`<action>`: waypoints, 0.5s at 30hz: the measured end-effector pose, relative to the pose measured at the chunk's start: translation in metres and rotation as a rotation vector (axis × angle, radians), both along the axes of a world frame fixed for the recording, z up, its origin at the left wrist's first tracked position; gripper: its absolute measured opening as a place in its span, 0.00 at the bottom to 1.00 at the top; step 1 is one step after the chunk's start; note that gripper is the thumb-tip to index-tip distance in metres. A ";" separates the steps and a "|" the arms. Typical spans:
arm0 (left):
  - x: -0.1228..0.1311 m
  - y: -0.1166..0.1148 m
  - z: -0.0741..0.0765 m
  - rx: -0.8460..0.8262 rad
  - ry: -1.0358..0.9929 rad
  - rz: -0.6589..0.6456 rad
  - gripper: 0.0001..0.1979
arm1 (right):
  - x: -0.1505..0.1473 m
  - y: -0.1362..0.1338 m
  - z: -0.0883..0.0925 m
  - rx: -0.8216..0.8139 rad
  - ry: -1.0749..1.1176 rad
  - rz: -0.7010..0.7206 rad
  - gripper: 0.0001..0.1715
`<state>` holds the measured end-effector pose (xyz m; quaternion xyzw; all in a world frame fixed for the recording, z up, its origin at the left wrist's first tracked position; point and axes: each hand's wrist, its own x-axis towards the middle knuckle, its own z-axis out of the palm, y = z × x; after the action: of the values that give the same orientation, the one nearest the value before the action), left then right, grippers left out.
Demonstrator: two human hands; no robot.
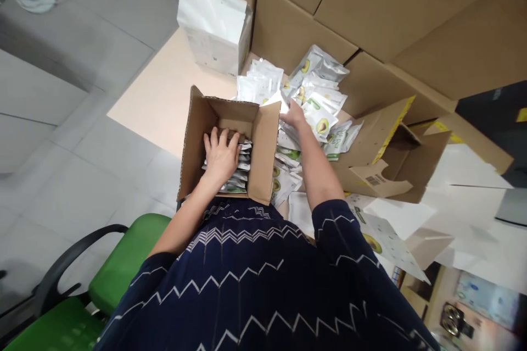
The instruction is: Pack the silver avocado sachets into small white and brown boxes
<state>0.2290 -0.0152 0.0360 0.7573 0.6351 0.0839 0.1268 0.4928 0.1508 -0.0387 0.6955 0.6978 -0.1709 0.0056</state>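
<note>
Pressing sachets flat in the box, other hand at the pile

Head view, only view. The left hand lay palm-down inside the open cardboard box, fingers spread apart and flat on the row of packed sachets, which stood on edge toward the 5 o'clock corner of the box. No grip there, just pressure. The right hand was out at 2 o'clock from the box, resting on the loose pile of avocado-print sachets. Its fingers curled down into the pile, and I could not tell if they were clamped on a sachet or only touching. The box sat on the table edge, right against the person's body.

Judgement on doing it well:
- Keep the flat hand holding the row upright and tight so it does not fan over.
- Leave a gap on the 9 o'clock side of the row for new pieces.
- Pinch a small, squared-up bunch from the pile rather than one slippery piece.
- Bring the print facing the same way as the row.
- Watch the near box wall, which leaned outward and could tip.

Around it: a white paper bag at 12 o'clock, stacked brown cartons from 12 to 2, an opened carton at 3, and a green chair at 7.
</note>
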 end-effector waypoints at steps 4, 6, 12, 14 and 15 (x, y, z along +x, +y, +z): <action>-0.005 -0.009 -0.006 -0.027 -0.028 0.002 0.24 | -0.007 0.008 -0.005 -0.057 -0.027 -0.172 0.38; -0.006 -0.011 -0.008 -0.029 -0.047 0.004 0.23 | -0.006 0.010 -0.001 -0.123 -0.034 -0.176 0.31; -0.009 -0.003 -0.006 -0.015 -0.009 -0.005 0.23 | 0.006 -0.010 0.045 0.044 0.102 0.013 0.13; -0.010 0.003 -0.003 -0.013 0.015 -0.014 0.24 | 0.008 -0.025 0.076 0.188 0.155 -0.028 0.15; -0.011 0.007 -0.002 -0.013 0.029 -0.019 0.24 | 0.009 -0.034 0.093 0.270 0.187 -0.071 0.16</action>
<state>0.2182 -0.0084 0.0341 0.7637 0.6300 0.0675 0.1235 0.5017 0.1164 0.0539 0.6954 0.6868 -0.1396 -0.1589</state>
